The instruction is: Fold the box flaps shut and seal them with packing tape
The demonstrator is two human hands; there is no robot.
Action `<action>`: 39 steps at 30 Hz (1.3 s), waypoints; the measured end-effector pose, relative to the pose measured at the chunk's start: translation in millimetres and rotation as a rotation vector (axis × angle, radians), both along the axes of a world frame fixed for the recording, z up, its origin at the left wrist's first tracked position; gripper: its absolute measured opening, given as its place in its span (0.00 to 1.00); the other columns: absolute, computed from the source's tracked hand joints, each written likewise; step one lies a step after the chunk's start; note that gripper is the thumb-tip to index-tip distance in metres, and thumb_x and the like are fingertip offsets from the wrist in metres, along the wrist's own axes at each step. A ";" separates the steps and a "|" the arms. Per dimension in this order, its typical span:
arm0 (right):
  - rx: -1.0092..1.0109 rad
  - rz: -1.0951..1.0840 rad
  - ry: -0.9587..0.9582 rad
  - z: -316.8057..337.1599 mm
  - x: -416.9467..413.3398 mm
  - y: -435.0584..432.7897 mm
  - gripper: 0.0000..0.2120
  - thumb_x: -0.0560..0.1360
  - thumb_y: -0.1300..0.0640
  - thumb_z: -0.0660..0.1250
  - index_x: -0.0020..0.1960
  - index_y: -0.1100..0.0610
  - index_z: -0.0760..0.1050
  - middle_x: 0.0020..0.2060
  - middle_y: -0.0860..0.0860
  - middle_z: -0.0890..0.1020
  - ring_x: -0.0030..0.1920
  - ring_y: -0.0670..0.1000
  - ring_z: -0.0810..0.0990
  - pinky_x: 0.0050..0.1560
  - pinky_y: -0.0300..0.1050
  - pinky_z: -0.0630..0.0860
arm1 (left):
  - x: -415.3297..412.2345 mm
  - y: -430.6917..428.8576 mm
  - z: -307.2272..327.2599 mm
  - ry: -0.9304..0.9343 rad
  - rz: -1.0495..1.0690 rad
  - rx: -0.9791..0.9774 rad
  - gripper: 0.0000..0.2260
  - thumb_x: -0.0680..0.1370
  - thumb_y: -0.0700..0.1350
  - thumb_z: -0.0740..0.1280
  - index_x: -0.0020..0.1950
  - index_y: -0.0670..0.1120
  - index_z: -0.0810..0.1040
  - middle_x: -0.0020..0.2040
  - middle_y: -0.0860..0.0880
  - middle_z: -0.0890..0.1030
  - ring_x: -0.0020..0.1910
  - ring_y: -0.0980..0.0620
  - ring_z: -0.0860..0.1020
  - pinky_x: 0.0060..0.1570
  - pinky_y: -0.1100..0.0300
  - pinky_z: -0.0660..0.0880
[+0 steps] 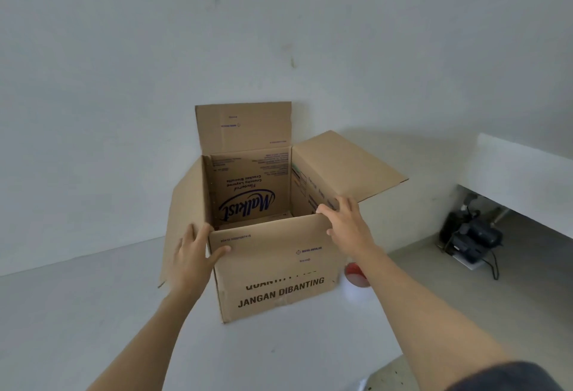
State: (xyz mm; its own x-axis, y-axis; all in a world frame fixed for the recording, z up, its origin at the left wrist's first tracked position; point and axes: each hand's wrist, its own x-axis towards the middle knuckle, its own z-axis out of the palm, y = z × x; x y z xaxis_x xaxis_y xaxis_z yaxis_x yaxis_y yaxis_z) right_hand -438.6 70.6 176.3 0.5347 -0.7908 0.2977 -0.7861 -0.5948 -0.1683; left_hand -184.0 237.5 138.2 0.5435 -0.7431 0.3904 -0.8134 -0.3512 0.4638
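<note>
1. A brown cardboard box (279,294) stands open on a smooth white table (93,313), close to a plain white wall (124,65). It is in the middle of my view, within reach of both arms.
2. Its far flap (245,127) stands upright. The right flap (347,164) splays outward, and the left flap (186,201) hangs out and down. The near flap (273,245) is folded down over the front face, above the black words "JANGAN DIBANTING".
3. My left hand (192,254) clasps the near left corner. The thumb lies across the near flap, and the fingers, close together, press round the corner against the left flap.
4. My right hand (347,226) holds the near right corner. The fingers are spread and hooked over the top edge, and the thumb rests on the front.
5. A small round red and white roll (356,277) sits on the table just right of the box. My right forearm partly hides it, so I cannot tell whether it is the packing tape.
6. Far right, black devices with cables (474,235) sit on the floor under a white ledge (527,161).
</note>
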 end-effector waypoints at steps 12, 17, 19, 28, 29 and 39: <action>0.023 -0.121 -0.054 -7.2 4.9 -51.2 0.19 0.78 0.56 0.64 0.67 0.54 0.65 0.73 0.62 0.56 0.74 0.61 0.57 0.66 0.51 0.68 | -17.9 -39.6 -4.6 0.053 -0.032 -0.031 0.14 0.74 0.52 0.69 0.54 0.49 0.70 0.74 0.44 0.59 0.74 0.45 0.56 0.67 0.45 0.60; -0.018 -0.055 0.020 -18.8 -4.5 -59.7 0.21 0.80 0.52 0.60 0.71 0.53 0.62 0.77 0.63 0.47 0.77 0.61 0.42 0.75 0.56 0.53 | -22.4 -39.7 -4.8 0.174 -0.044 -0.003 0.18 0.76 0.53 0.67 0.63 0.54 0.67 0.78 0.47 0.49 0.77 0.46 0.45 0.73 0.44 0.47; -0.035 -0.012 0.015 -21.3 -10.8 -59.1 0.23 0.79 0.53 0.61 0.73 0.52 0.62 0.77 0.61 0.49 0.77 0.60 0.42 0.75 0.59 0.49 | -23.0 -34.1 -0.8 0.130 -0.037 0.017 0.21 0.74 0.58 0.66 0.64 0.55 0.68 0.78 0.47 0.51 0.77 0.45 0.46 0.73 0.45 0.46; -0.006 0.198 -0.128 -12.2 -22.6 -47.9 0.34 0.74 0.36 0.39 0.74 0.47 0.62 0.76 0.48 0.61 0.77 0.51 0.51 0.76 0.51 0.45 | -43.9 -47.4 36.4 -0.198 0.038 0.099 0.22 0.79 0.62 0.51 0.56 0.51 0.78 0.60 0.53 0.77 0.66 0.52 0.69 0.69 0.50 0.55; -0.008 0.206 -0.106 -10.8 -23.1 -46.7 0.35 0.74 0.35 0.38 0.74 0.46 0.62 0.76 0.48 0.61 0.77 0.50 0.52 0.76 0.50 0.46 | -48.1 -51.5 39.9 -0.206 0.006 0.110 0.19 0.80 0.60 0.53 0.55 0.51 0.78 0.58 0.53 0.78 0.64 0.53 0.70 0.68 0.51 0.56; 0.050 0.263 -0.090 7.6 -22.8 -33.6 0.25 0.80 0.41 0.52 0.75 0.46 0.59 0.76 0.47 0.61 0.76 0.48 0.53 0.76 0.48 0.51 | -71.5 -66.7 60.5 -0.153 -0.080 0.180 0.13 0.80 0.54 0.58 0.59 0.51 0.76 0.57 0.53 0.79 0.56 0.52 0.76 0.55 0.55 0.71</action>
